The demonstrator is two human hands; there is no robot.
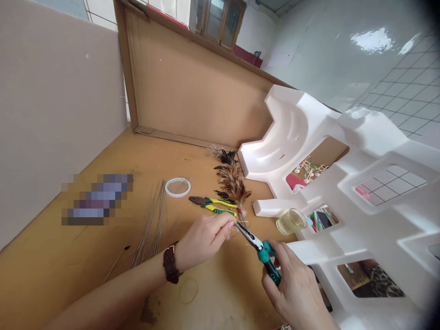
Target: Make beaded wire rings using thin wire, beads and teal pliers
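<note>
at far left of the pinch, a pixelated patch [99, 197] lies on the brown tabletop [147, 158]. nearer to it, a bunch of thin metal wires [151, 231] fans out, with a roll of white tape [177, 195] just beyond. a yellowish rubber band [180, 292] lies on the near side of the wristwatch hand. the left hand [206, 236] pinches a thin wire [243, 222] between thumb and finger. just beyond this pinch are yellow-and-green combination pliers [220, 210], then a brown-and-black feather bundle [231, 178], its tied end toward the fingers. right of the pinch, the right hand [292, 277] grasps teal-and-black long-nose pliers [264, 255], tips at the wire; i cannot tell whether they bite it. beyond that grasp stand a glass cup [291, 222] and white molded foam [371, 229].
</note>
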